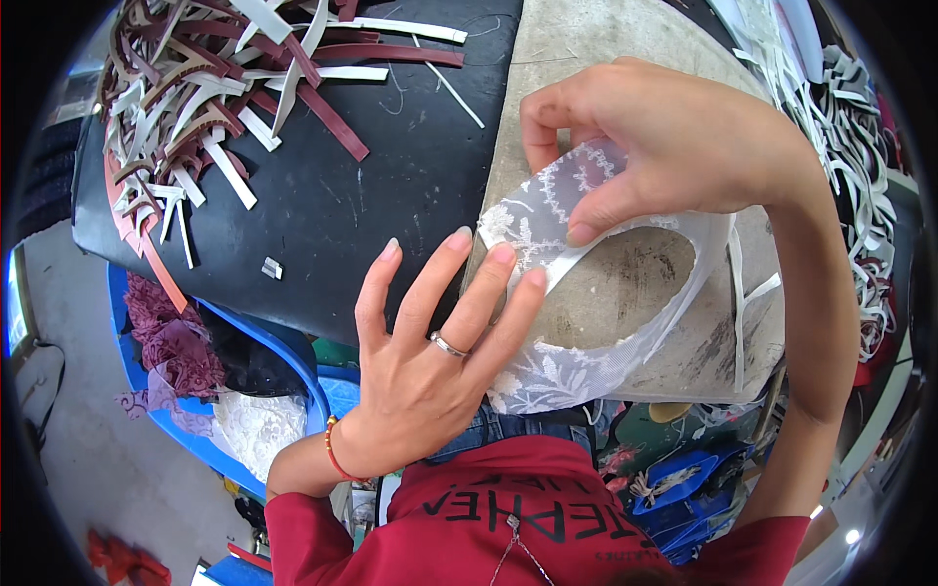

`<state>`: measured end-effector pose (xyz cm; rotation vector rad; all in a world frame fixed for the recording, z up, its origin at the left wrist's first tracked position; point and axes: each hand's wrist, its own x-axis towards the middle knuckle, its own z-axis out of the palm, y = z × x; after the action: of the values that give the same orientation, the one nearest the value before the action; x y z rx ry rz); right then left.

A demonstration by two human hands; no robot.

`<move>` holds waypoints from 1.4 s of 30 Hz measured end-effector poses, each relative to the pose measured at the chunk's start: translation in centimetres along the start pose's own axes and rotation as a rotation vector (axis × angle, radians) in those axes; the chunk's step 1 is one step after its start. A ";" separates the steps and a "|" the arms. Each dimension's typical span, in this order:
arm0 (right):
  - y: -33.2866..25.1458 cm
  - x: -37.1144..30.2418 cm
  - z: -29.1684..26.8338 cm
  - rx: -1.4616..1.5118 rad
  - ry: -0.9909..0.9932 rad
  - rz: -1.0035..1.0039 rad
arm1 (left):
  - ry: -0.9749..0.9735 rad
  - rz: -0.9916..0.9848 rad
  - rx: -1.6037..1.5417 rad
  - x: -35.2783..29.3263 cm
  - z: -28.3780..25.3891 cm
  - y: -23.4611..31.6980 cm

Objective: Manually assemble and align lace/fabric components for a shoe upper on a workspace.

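A sheer white lace piece [565, 376] with embroidered flowers curves around a rounded opening on the worn grey board. Along its inner edge near my fingertips runs a narrow smooth white band [561, 270]. My right hand [684, 137] pinches the far part of the lace, thumb on top and the other fingers curled at the far edge, partly hidden. From the near left, my left hand [420, 361] reaches in with fingers stretched and spread. Its index fingertip and thumb touch the lace's left edge; the other fingertips lie beside it.
Cut white, maroon and brown strips [332, 122] heap on the black padded surface [391, 166] at left. Below stands a blue basin [256, 337] holding lace and dark cloth. Thin white strips [739, 303] lie on the grey board [572, 39]; more strips [855, 186] hang at right.
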<state>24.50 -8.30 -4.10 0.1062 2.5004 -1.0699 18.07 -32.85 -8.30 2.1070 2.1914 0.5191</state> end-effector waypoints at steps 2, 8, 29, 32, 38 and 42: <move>0.3 0.0 0.2 -0.006 0.031 -0.073 | 0.001 0.012 0.008 0.2 0.0 0.1; 0.2 -0.4 0.4 -0.018 0.048 -0.061 | -0.024 0.027 0.045 0.8 -0.4 0.4; 2.8 -6.0 0.2 0.099 0.110 0.311 | -0.283 0.131 0.016 4.1 -4.8 -0.6; 2.9 -5.7 0.2 0.072 0.104 0.264 | -0.237 0.145 -0.112 4.5 -4.7 -0.8; 2.2 -5.5 -0.2 0.213 0.006 0.273 | 0.099 0.038 -0.358 5.4 -4.8 -0.7; 2.1 -6.1 -0.1 0.218 0.041 0.250 | 0.031 0.039 -0.347 5.5 -4.3 -0.4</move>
<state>30.52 -6.23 -2.98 0.4943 2.3200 -1.2372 16.18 -28.28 -3.33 1.9695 1.9083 0.8682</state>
